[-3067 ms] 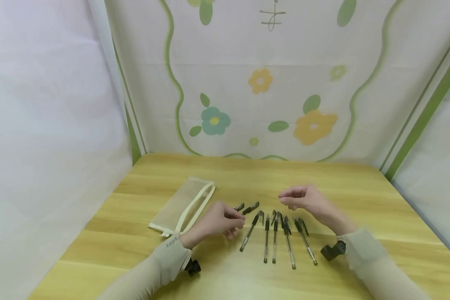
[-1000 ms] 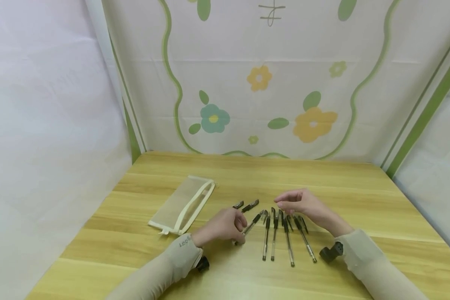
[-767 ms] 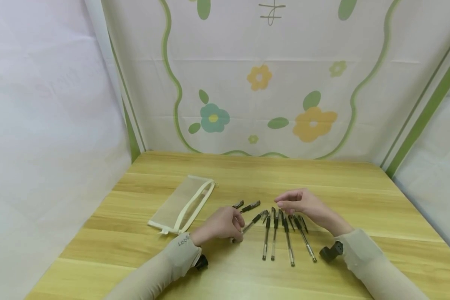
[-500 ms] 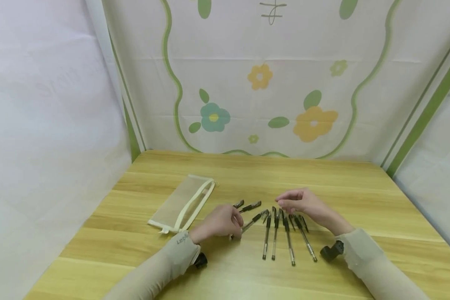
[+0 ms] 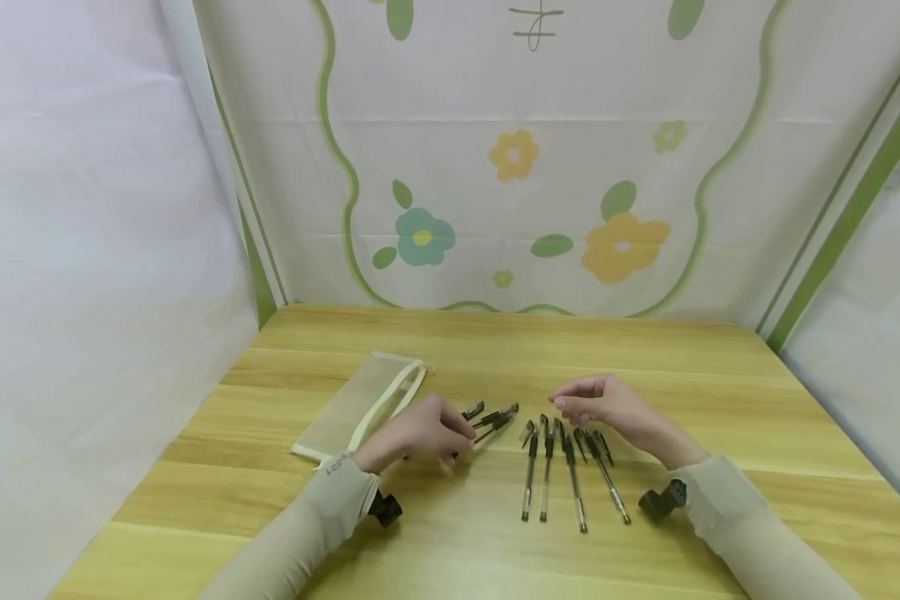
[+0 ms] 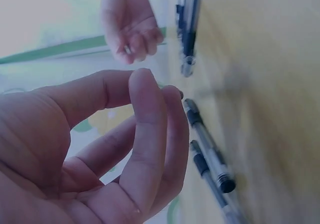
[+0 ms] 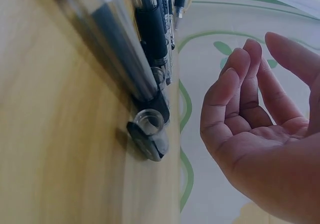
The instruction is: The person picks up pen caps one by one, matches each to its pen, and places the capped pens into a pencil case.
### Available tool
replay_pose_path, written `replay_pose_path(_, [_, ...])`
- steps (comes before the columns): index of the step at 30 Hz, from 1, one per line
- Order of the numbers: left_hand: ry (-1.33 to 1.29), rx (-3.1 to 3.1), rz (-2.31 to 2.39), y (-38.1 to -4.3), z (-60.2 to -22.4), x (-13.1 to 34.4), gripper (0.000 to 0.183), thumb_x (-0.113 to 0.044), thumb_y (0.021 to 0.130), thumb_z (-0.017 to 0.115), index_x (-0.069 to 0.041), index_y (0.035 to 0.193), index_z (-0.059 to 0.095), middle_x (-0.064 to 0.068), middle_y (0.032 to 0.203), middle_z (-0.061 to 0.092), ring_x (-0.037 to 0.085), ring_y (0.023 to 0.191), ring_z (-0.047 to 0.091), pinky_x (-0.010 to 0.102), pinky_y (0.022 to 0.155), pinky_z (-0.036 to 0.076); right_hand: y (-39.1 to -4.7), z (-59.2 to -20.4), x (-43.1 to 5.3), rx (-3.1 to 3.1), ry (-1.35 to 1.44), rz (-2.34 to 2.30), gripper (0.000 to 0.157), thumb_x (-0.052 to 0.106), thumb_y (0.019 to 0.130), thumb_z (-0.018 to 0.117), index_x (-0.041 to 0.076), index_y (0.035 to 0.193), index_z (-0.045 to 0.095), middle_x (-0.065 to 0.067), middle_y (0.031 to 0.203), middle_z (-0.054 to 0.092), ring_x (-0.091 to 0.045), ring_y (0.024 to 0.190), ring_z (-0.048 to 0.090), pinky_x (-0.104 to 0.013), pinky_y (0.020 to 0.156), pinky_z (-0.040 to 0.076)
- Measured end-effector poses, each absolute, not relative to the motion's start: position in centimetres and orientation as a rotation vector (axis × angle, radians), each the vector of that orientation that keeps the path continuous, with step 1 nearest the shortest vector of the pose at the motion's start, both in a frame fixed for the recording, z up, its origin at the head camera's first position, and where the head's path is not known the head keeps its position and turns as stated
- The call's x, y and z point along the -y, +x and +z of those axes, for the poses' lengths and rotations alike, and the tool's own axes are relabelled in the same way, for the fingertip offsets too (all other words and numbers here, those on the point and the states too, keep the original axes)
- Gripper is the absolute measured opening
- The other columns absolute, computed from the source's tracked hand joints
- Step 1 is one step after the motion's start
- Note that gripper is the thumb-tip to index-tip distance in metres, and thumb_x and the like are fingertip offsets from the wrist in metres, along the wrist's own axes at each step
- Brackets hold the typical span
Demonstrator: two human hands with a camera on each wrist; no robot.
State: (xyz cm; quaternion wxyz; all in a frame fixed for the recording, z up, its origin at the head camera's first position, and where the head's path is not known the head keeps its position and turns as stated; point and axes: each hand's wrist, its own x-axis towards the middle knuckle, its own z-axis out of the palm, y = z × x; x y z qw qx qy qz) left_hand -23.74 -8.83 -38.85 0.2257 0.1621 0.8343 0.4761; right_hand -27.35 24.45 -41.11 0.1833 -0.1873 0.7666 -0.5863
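Note:
My left hand [image 5: 423,429] hovers with loosely curled fingers over the near ends of the left group of gel pens [image 5: 497,423]. In the left wrist view, two pens [image 6: 207,144] lie on the wood apart from the fingers, and nothing shows in the grasp. My right hand [image 5: 611,404], fingers loosely bent, hangs over the far ends of a row of clear gel pens [image 5: 572,475] with black grips. In the right wrist view that hand holds nothing; a pen cap [image 7: 149,136] lies beside a pen tip. The left hand partly hides the left group.
A beige zip pouch [image 5: 345,408] lies left of the pens, its near side partly hidden by the left hand and sleeve. The wood-grain table [image 5: 450,550] runs back to a flowered cloth wall [image 5: 450,167]. White side walls stand left and right.
My left hand has dragged the leftmost pen of the right row leftward to the left group, then come off it. The right hand has hardly moved.

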Motion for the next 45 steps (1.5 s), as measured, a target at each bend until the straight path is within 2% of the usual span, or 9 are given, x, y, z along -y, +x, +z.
replay_pose_path(8, [0.418,-2.218,1.423,-24.5,-38.2,10.0,0.020,-0.005,0.090,0.070,0.002,0.108,0.072,0.009,0.105,0.070,0.032,0.080,0.070,0.039,0.073,0.057,-27.7,-40.9,-24.2,-2.167,-0.567,-1.627,0.040,0.022,0.095,0.067,-0.008,0.121,0.061,-0.034,0.097,0.060,-0.035,0.082,0.060,-0.049,0.079,0.051])
replay_pose_path(12, [0.444,-2.172,1.460,-24.7,-37.9,10.4,0.025,-0.005,0.092,0.068,0.006,0.114,0.069,0.015,0.106,0.070,0.038,0.085,0.069,0.044,0.076,0.057,-27.7,-40.6,-23.8,-2.203,-0.572,-1.580,0.040,0.022,0.093,0.070,-0.007,0.120,0.063,-0.034,0.098,0.060,-0.043,0.083,0.059,-0.049,0.077,0.052])
replay_pose_path(19, [0.488,-2.097,1.546,-25.1,-37.1,10.8,0.026,-0.003,0.095,0.064,0.008,0.119,0.065,0.026,0.102,0.065,0.043,0.089,0.066,0.050,0.081,0.054,-27.6,-40.5,-22.4,-2.323,-0.574,-1.456,0.037,0.021,0.085,0.079,-0.003,0.111,0.069,-0.015,0.096,0.069,-0.040,0.087,0.063,-0.046,0.075,0.055])
replay_pose_path(24, [0.470,-2.077,1.606,-25.1,-36.2,11.0,0.026,-0.001,0.095,0.063,0.008,0.119,0.065,0.020,0.101,0.067,0.041,0.094,0.065,0.050,0.082,0.054,-28.4,-41.1,-21.8,-2.406,-0.734,-1.339,0.028,0.016,0.083,0.081,0.002,0.105,0.073,-0.006,0.089,0.070,-0.029,0.082,0.065,-0.039,0.071,0.057])
replay_pose_path(29, [0.488,-2.073,1.617,-25.1,-35.8,11.0,0.027,-0.001,0.095,0.063,0.009,0.119,0.064,0.014,0.102,0.068,0.034,0.093,0.066,0.051,0.083,0.053,-29.6,-41.7,-21.7,-2.416,-0.826,-1.266,0.021,0.014,0.083,0.080,0.005,0.102,0.075,-0.003,0.087,0.071,-0.025,0.079,0.067,-0.037,0.066,0.057])
replay_pose_path(34, [0.496,-2.074,1.610,-25.0,-35.7,11.1,0.025,-0.001,0.094,0.064,0.007,0.118,0.065,0.013,0.103,0.068,0.026,0.088,0.067,0.050,0.083,0.053,-30.4,-41.9,-21.4,-2.410,-0.857,-1.224,0.020,0.017,0.083,0.080,0.007,0.101,0.076,0.000,0.092,0.072,-0.023,0.083,0.067,-0.034,0.073,0.056])
replay_pose_path(37, [0.502,-2.073,1.611,-24.9,-35.7,11.1,0.025,0.000,0.094,0.064,0.008,0.118,0.065,0.013,0.102,0.068,0.026,0.088,0.067,0.050,0.082,0.054,-30.8,-41.9,-21.0,-2.374,-0.904,-1.210,0.021,0.015,0.083,0.080,0.006,0.101,0.076,-0.002,0.094,0.072,-0.023,0.084,0.068,-0.033,0.076,0.056])
replay_pose_path(42, [0.498,-2.063,1.615,-25.0,-35.8,11.1,0.025,0.000,0.094,0.064,0.008,0.118,0.065,0.014,0.101,0.068,0.034,0.093,0.066,0.049,0.082,0.054,-31.2,-42.2,-20.4,-2.297,-0.964,-1.191,0.018,0.007,0.083,0.078,0.002,0.100,0.075,-0.008,0.094,0.072,-0.024,0.082,0.069,-0.033,0.075,0.057])
replay_pose_path(45, [0.486,-2.056,1.618,-25.0,-35.7,11.1,0.026,0.000,0.094,0.064,0.008,0.119,0.065,0.014,0.101,0.068,0.032,0.092,0.066,0.051,0.083,0.053,-31.4,-42.2,-20.2,-2.284,-0.988,-1.165,0.016,0.006,0.083,0.078,0.002,0.098,0.075,-0.008,0.093,0.072,-0.025,0.080,0.068,-0.034,0.073,0.057])
